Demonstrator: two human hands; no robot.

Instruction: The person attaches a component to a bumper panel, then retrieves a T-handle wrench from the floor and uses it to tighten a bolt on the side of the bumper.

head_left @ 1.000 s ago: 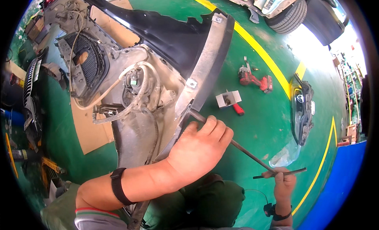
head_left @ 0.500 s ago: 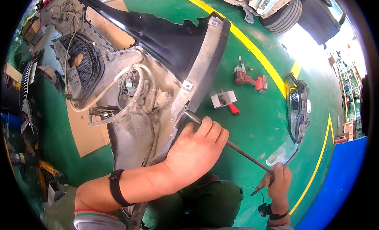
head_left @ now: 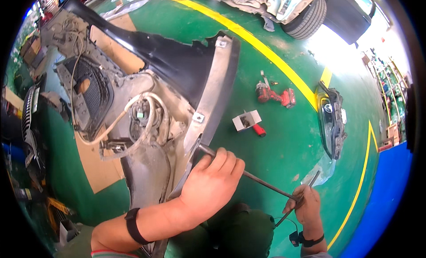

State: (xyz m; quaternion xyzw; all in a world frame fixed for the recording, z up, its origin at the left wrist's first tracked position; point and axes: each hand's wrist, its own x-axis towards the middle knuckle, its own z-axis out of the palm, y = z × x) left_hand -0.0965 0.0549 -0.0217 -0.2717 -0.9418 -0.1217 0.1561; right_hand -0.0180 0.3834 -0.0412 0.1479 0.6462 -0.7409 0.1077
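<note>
T-handle wrench (head_left: 269, 185), one, two hands (head_left: 212, 182) clamped on it, one red-black power tool (head_left: 267, 95), one headlight (head_left: 333, 120)

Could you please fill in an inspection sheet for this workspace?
Surface: green floor with a yellow line.
Job's things: car panel, black outside; T-handle wrench, one end at the panel's edge, contact unclear.
Clutter: drill, small open box, red tool, headlight and clear plastic on the floor; cardboard beneath the panel.
Hands: left hand, fingers closed around the wrench's shaft; right hand grips its crossbar.
Cables: thin dark cable beside the right hand; pale hose looped on the panel.
Surroundings: car wheel at the top; blue surface at right.
</note>
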